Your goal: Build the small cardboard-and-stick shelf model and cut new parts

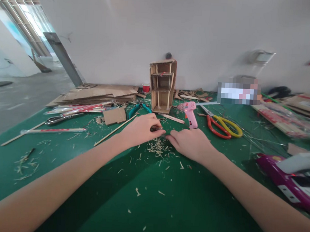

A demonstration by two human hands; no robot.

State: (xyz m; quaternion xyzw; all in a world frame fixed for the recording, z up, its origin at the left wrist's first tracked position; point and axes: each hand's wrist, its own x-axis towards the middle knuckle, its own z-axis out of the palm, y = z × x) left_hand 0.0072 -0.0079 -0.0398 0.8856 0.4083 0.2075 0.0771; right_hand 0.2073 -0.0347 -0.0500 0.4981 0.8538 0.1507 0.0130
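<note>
My left hand (141, 128) is closed, its thumb and fingers curled round a small dark object (155, 129) that is mostly hidden. Close beside it, my right hand (191, 143) is closed too, fingertips pressed together; whatever they hold is too small to make out. Below the fingertips lies a pile of pale wood shavings (157, 148) on the green table (151, 188). Behind both hands stands an upright cardboard shelf model (162, 85) with thin stick posts. A pink glue gun (191, 115) is just beyond my right hand, and teal-handled pliers (140, 109) lie beyond the left.
Red-and-yellow-handled scissors (220, 126) lie to the right, with a purple device (284, 181) nearer me. On the left are a bare stick (115, 130), wrapped chopsticks (55, 131), a cardboard piece (114, 116) and stacked cardboard sheets (99, 94). A wall rises behind the table.
</note>
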